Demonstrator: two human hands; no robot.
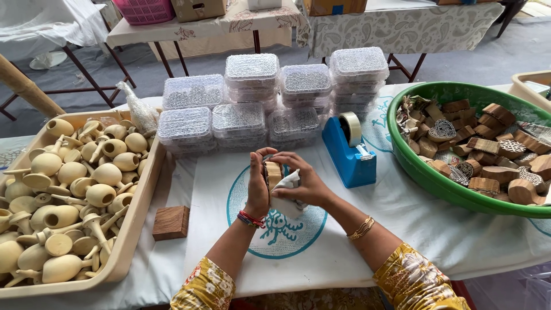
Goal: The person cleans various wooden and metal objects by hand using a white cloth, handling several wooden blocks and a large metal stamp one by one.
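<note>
My left hand (pixel 257 186) grips a small carved wooden block (pixel 273 173) upright above the middle of the table. My right hand (pixel 305 182) presses a crumpled white cloth (pixel 290 182) against the block's side, fingers curled over its top. Both hands meet over a white sheet with a teal round print (pixel 275 229). Red thread bands circle my left wrist and a gold bangle my right.
A beige tray (pixel 135 229) of pale wooden knobs stands at left, a loose brown wooden block (pixel 171 223) beside it. Stacked clear lidded boxes (pixel 252 109) stand behind, a blue tape dispenser (pixel 347 152) right of my hands, a green basin (pixel 436 181) of carved blocks far right.
</note>
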